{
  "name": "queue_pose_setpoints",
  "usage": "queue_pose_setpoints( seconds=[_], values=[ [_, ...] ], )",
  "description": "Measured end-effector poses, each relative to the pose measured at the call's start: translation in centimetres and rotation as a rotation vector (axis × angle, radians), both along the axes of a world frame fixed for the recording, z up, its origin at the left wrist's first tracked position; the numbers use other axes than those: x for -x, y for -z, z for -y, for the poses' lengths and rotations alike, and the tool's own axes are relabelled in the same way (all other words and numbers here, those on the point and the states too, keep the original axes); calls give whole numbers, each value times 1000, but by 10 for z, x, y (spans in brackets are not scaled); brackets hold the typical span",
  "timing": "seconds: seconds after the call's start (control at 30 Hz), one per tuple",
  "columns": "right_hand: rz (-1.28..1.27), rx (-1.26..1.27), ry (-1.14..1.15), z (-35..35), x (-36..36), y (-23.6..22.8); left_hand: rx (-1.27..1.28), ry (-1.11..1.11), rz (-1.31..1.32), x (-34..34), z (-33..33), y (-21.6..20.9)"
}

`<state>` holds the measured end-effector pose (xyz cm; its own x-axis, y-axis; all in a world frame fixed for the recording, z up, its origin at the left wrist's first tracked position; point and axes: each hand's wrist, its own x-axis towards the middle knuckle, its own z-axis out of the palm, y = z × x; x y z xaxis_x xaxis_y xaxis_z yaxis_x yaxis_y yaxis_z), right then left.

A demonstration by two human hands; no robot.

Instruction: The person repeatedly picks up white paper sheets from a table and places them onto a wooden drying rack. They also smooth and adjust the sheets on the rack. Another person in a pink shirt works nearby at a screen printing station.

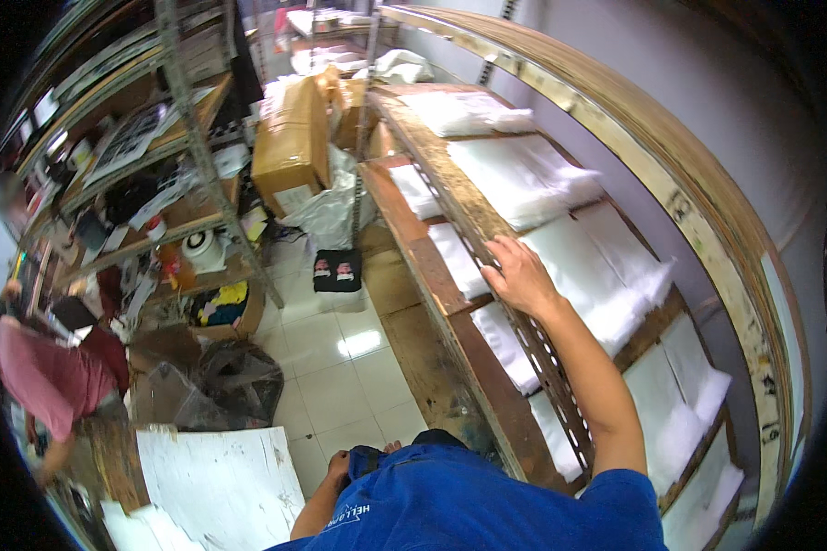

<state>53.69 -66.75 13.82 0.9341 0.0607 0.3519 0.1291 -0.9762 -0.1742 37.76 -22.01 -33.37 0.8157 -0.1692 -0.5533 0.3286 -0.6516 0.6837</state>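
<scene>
My right hand [524, 278] reaches out to the right and rests on the perforated metal edge [547, 363] of a shelf. Its fingers are apart, laid over the edge beside flat white packs [570, 266]. Down by my waist, my left hand [338, 466] is next to a dark blue fold of cloth [368, 457]. Most of its fingers are hidden there, so whether it grips the cloth does not show. White packs also lie on the wooden shelf board [423, 243] one level lower.
A person in a pink shirt [60, 372] bends at a table on the left. Cluttered shelves [188, 119] stand behind them. A carton [289, 138], a folded black printed garment [338, 271] and a dark plastic bag [239, 381] are on the tiled floor [340, 358]. White sheets [220, 477] cover a near-left table.
</scene>
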Motion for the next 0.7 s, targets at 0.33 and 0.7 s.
queue_pose_setpoints(
  seconds=[0.33, 0.7],
  values=[
    [-38, 161, -52, -15, -45, 43, -101, -396, -210, 34, 2, -42],
    [-52, 209, -81, -8, -44, 50, -93, -502, -209, 97, 19, -58]
  ],
)
